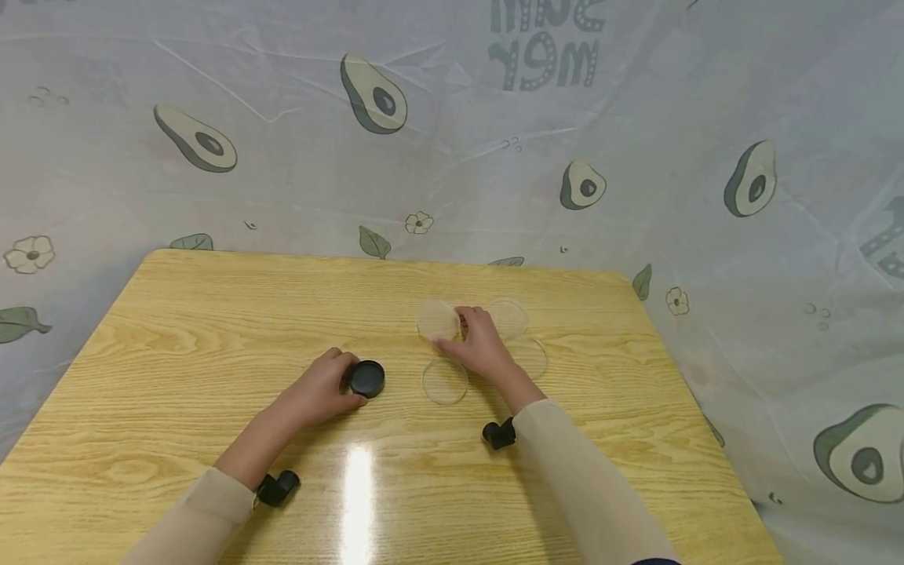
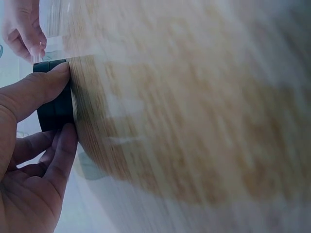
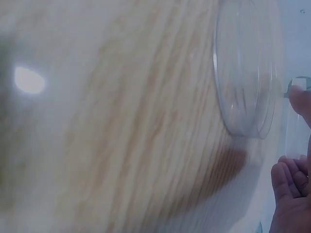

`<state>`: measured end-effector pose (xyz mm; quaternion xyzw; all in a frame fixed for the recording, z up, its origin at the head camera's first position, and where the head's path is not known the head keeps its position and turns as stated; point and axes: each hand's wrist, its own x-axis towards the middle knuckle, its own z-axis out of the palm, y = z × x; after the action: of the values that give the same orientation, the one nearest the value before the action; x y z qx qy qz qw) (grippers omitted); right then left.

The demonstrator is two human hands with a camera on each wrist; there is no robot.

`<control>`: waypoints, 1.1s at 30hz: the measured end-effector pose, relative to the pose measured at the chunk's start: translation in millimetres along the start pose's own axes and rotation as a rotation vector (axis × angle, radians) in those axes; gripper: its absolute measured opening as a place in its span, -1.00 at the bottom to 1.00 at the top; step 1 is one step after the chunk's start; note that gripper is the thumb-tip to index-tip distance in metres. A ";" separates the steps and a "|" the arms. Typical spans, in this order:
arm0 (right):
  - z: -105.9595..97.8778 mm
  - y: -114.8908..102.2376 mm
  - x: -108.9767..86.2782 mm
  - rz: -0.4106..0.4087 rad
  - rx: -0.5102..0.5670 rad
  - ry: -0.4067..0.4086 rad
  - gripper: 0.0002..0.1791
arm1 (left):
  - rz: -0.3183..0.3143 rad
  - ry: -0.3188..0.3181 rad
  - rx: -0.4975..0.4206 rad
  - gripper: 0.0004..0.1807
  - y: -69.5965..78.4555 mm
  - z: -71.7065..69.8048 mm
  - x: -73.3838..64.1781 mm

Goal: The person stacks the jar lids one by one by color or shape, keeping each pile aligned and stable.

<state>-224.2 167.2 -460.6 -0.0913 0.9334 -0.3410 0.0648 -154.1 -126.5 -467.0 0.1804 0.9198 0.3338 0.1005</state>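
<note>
My left hand [image 1: 321,392] grips a black round shallow cup [image 1: 366,379] by its sides, thumb at the near edge and fingers at the far side. From the side, in the left wrist view, the black piece [image 2: 56,107] shows a seam between two layers. Farther back, my right hand [image 1: 483,345] holds a clear petri dish [image 1: 435,322] across its rim, between thumb and fingers. Just in front of that dish stands another clear petri dish [image 1: 445,383], large in the right wrist view, with its upright wall [image 3: 245,73] showing.
Two more clear round dishes lie to the right, one beside my right wrist [image 1: 534,359] and one farther back [image 1: 510,315]. The wooden table [image 1: 233,314] reaches a cloth [image 1: 297,180] printed with avocados. Black wrist cameras hang from both sleeves.
</note>
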 end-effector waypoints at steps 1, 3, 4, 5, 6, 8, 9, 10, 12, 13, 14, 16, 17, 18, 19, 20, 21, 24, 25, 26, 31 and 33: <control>-0.9 -0.1 -2.0 -0.002 -0.003 -0.003 -0.12 | 0.001 0.002 0.002 -0.43 0.1 0.1 -0.1; -2.9 -0.7 -6.4 -0.008 -0.004 -0.007 -0.13 | 0.004 0.003 -0.003 -0.44 1.0 -0.1 -0.3; -3.9 -1.3 -8.3 -0.013 -0.006 -0.009 -0.13 | 0.005 0.004 -0.005 -0.44 1.3 -0.4 -0.6; -5.0 -2.0 -10.4 -0.018 -0.004 -0.014 -0.13 | 0.006 0.005 -0.007 -0.45 1.6 -0.6 -0.8; -6.0 -2.4 -12.4 -0.025 -0.005 -0.020 -0.13 | 0.007 0.005 -0.010 -0.45 1.9 -0.8 -1.1; -8.0 -3.1 -16.9 -0.037 -0.009 -0.032 -0.14 | 0.007 0.004 -0.016 -0.45 2.4 -1.1 -1.4; -9.0 -3.6 -19.3 -0.043 -0.013 -0.037 -0.14 | 0.007 0.004 -0.016 -0.46 2.5 -1.1 -1.6; -10.0 -3.8 -21.8 -0.050 -0.017 -0.044 -0.14 | 0.007 0.004 -0.016 -0.46 2.4 -1.0 -1.6; -11.8 -3.8 -27.0 -0.065 -0.035 -0.055 -0.13 | 0.004 0.001 -0.018 -0.45 2.3 -0.9 -1.6; -12.6 -3.8 -29.6 -0.072 -0.042 -0.059 -0.14 | 0.004 0.001 -0.018 -0.45 2.0 -0.8 -1.6; -13.4 -3.8 -32.4 -0.078 -0.049 -0.063 -0.14 | 0.003 0.000 -0.019 -0.45 1.8 -0.8 -1.6; -14.2 -3.2 -37.5 -0.095 -0.064 -0.067 -0.14 | 0.001 -0.002 -0.019 -0.45 1.5 -0.8 -1.5; -14.6 -3.1 -40.1 -0.100 -0.067 -0.070 -0.15 | 0.000 -0.002 -0.019 -0.45 1.4 -1.0 -1.5; -14.7 -3.1 -42.5 -0.105 -0.069 -0.074 -0.15 | -0.001 -0.002 -0.020 -0.45 1.4 -1.1 -1.6; -14.7 -2.9 -44.8 -0.110 -0.067 -0.077 -0.15 | -0.003 -0.003 -0.021 -0.45 1.6 -1.5 -1.7; -14.3 -2.0 -46.8 -0.118 -0.068 -0.080 -0.15 | -0.004 -0.004 -0.022 -0.45 1.8 -1.8 -1.9; -13.9 -1.5 -48.8 -0.126 -0.067 -0.083 -0.16 | -0.005 -0.004 -0.022 -0.44 2.1 -2.2 -2.0; -12.1 0.2 -54.9 -0.145 -0.067 -0.088 -0.17 | -0.006 -0.004 -0.024 -0.44 2.1 -2.6 -2.2; -11.4 0.9 -56.8 -0.149 -0.068 -0.088 -0.18 | -0.004 -0.004 -0.025 -0.44 2.2 -2.6 -2.3; -10.9 1.1 -58.6 -0.149 -0.068 -0.089 -0.18 | -0.003 -0.004 -0.026 -0.44 2.1 -2.4 -2.2; -11.5 0.8 -68.0 -0.139 -0.084 -0.081 -0.18 | 0.005 -0.002 -0.032 -0.46 1.9 -1.9 -1.7; -11.6 1.8 -70.3 -0.147 -0.097 -0.073 -0.19 | 0.005 0.000 -0.029 -0.46 2.2 -2.1 -1.8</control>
<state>-158.0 190.8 -448.8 -0.1752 0.9366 -0.2956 0.0690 -152.5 -126.8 -463.9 0.1814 0.9143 0.3475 0.1022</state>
